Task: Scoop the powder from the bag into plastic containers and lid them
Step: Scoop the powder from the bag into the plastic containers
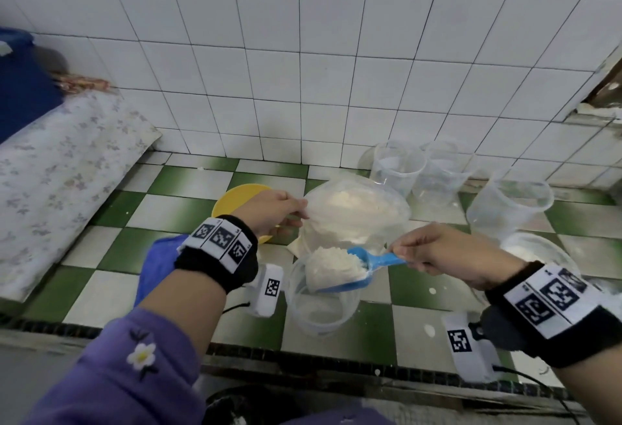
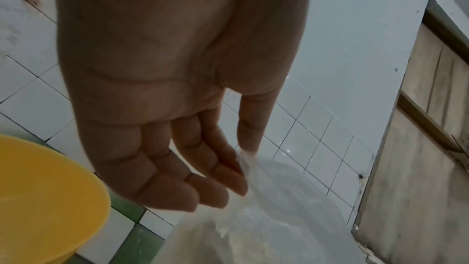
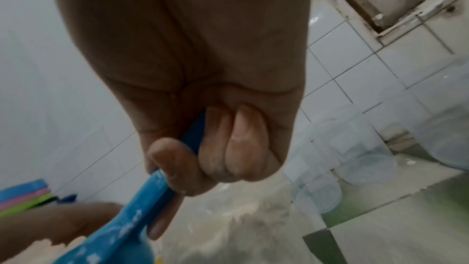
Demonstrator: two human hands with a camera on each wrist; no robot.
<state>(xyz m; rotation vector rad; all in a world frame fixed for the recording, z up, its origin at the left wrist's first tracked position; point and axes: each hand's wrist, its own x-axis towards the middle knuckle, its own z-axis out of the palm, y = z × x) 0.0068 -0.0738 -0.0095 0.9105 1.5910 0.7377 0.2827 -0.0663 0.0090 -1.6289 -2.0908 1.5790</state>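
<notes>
my left hand pinches bag rim | right hand grips heaped scoop over container on floor | risk: tilting early spills powder past rim; bag sags

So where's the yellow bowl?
In the head view the yellow bowl sits on the checkered floor, left of the powder bag, partly hidden behind the left hand.
</notes>
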